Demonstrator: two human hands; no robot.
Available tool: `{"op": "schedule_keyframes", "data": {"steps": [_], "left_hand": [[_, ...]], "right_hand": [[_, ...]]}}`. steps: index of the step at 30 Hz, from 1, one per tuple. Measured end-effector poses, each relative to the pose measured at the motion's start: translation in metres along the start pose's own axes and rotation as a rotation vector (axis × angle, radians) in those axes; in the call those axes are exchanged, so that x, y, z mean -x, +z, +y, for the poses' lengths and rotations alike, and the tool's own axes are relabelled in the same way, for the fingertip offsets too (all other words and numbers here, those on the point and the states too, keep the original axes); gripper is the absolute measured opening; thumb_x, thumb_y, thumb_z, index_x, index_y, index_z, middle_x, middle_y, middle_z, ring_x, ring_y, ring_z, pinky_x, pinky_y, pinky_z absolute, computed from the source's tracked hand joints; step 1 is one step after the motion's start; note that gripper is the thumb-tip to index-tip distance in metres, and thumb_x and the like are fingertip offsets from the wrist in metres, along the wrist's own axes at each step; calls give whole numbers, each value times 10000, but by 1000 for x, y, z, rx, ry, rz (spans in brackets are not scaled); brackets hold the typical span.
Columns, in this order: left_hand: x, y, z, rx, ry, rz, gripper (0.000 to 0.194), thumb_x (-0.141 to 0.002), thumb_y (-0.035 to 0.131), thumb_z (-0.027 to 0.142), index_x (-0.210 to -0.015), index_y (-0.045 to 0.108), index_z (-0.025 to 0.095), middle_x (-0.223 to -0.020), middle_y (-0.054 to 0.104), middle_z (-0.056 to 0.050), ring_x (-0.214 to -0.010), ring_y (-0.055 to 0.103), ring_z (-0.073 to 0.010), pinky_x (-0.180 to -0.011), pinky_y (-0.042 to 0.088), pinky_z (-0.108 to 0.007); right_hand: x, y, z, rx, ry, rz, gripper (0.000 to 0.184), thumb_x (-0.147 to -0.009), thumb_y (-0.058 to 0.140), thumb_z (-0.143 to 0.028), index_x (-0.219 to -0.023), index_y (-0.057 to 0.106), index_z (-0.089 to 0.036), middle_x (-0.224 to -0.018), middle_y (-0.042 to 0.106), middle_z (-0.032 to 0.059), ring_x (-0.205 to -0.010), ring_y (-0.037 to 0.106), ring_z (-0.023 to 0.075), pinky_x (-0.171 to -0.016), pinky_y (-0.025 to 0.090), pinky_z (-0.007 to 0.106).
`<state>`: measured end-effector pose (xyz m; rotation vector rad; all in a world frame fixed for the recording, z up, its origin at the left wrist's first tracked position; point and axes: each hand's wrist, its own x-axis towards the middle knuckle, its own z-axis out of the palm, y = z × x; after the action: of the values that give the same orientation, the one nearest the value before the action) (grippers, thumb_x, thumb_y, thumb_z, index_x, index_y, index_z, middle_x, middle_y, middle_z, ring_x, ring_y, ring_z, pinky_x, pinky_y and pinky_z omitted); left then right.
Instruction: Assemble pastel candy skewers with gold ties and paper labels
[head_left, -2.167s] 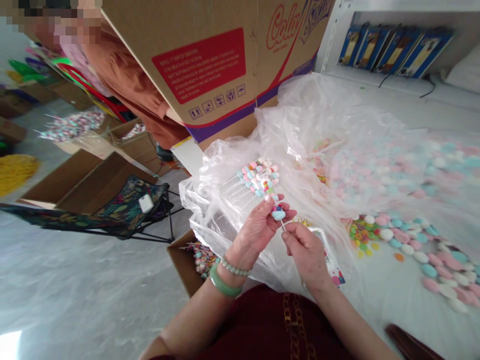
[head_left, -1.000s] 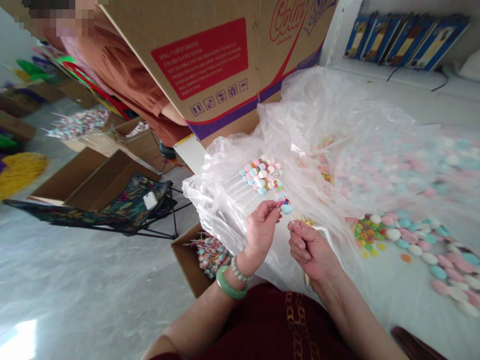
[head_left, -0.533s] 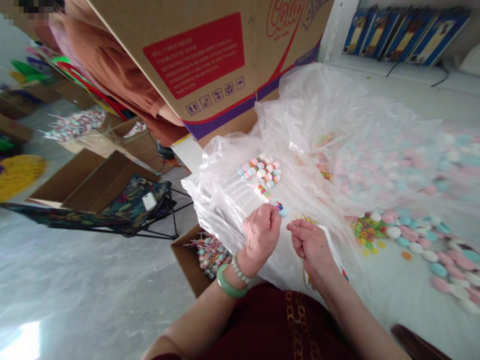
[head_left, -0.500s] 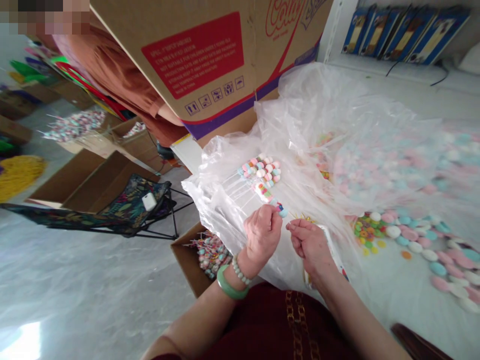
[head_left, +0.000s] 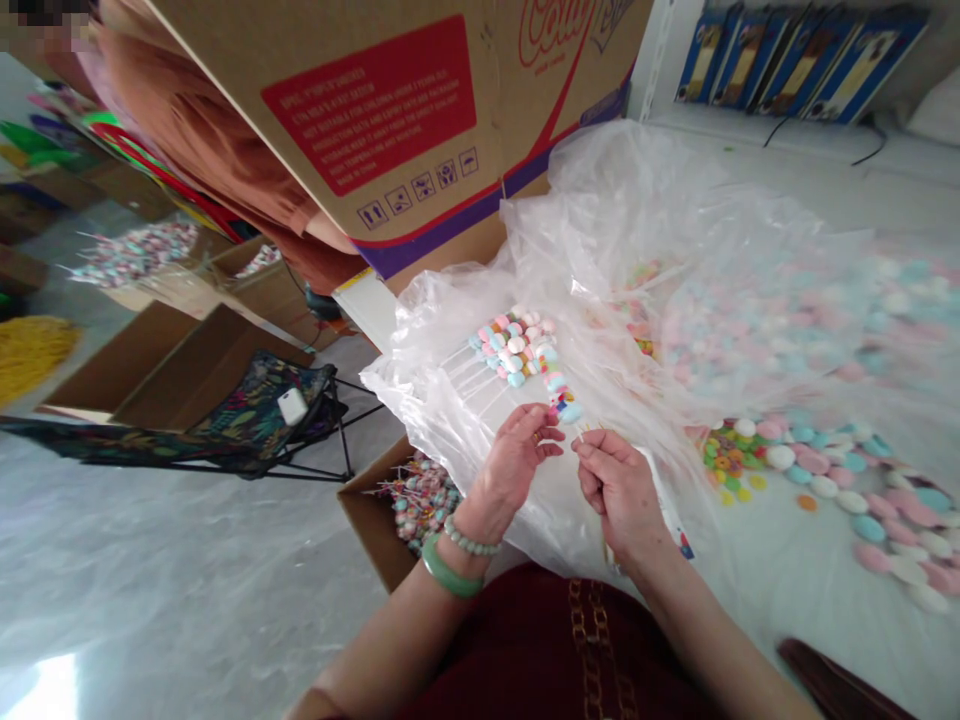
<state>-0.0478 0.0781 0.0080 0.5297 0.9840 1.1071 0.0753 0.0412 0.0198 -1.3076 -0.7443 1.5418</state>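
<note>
The left hand (head_left: 512,462), wearing a green jade bangle (head_left: 448,578), curls just below a pale-blue candy disc (head_left: 570,412); whether its fingers grip the disc's stick I cannot tell. The right hand (head_left: 619,487) pinches its fingertips close beside it, holding nothing I can make out. The disc tops a fan of white sticks threaded with pastel candies (head_left: 517,350), lying on a crumpled clear plastic bag (head_left: 450,400). Loose pastel candy discs (head_left: 847,510) spread to the right. An open cardboard box of candy sticks (head_left: 367,525) sits at the bag's lower-left edge, with open grey floor (head_left: 187,570) beyond.
</note>
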Motion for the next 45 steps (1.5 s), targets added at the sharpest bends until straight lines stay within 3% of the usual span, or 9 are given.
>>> {"op": "schedule_keyframes", "data": {"steps": [3,7,12,17,23,27,34,39,45], "left_hand": [[-7,-4,14,235,-90,-130,389,-789,587,502,-1000,583,175,-983,636,-83,-881,624,-201,-777,490,-354],[-17,-5,24,326,-145,-139,276,-838,570,396,-989,584,166,-906,647,-65,-871,647,-231,-814,492,-410],[-19,-2,20,371,-102,-29,131,-855,558,262,-883,599,142,-838,659,-45,-852,662,-204,-818,498,-351],[-10,8,19,290,-98,21,108,-821,595,235,-791,570,135,-818,669,-65,-834,677,-233,-796,508,-357],[-6,13,18,98,-76,44,154,-793,626,229,-889,544,140,-854,668,-77,-754,685,-217,-708,517,-323],[-8,9,17,48,-93,56,208,-782,641,272,-914,533,154,-832,657,-57,-707,680,-214,-633,518,-321],[-10,2,28,154,-121,-146,330,-736,689,249,-1026,564,152,-883,667,-75,-814,671,-235,-773,512,-387],[-13,3,26,321,-139,-161,206,-777,642,193,-968,583,145,-749,623,-10,-702,637,-146,-815,501,-357],[-10,17,9,186,-6,28,211,-756,661,234,-925,555,165,-689,551,25,-582,571,-99,-599,484,-245]], "right_hand": [[3,0,5,466,-212,68,159,-793,526,-308,-679,556,-202,-503,455,-48,-476,394,100,-475,267,232],[5,-2,11,784,-341,31,141,-810,491,-273,-713,573,-212,-592,517,-24,-594,479,135,-578,313,260],[3,-1,7,504,-122,-78,183,-824,496,-333,-695,537,-210,-549,510,-51,-473,455,99,-490,335,228],[-1,2,9,156,87,-140,230,-817,493,-396,-707,539,-200,-469,478,-74,-338,343,69,-352,219,210],[-14,-5,25,155,53,5,202,-727,584,-343,-612,532,-185,-379,378,-95,-361,282,56,-375,181,204],[-15,-9,21,20,148,-84,198,-703,618,-346,-629,546,-177,-372,369,-100,-337,228,39,-353,119,198],[-8,-14,11,-415,433,-356,198,-705,682,-311,-671,548,-169,-412,336,-116,-299,193,7,-319,72,173],[-5,-13,8,-320,394,-462,213,-749,631,-345,-780,625,-135,-465,463,-69,-317,311,26,-330,141,179],[-9,2,16,-101,188,-134,152,-699,627,-292,-649,585,-155,-389,391,-90,-333,251,27,-337,131,178]]}}
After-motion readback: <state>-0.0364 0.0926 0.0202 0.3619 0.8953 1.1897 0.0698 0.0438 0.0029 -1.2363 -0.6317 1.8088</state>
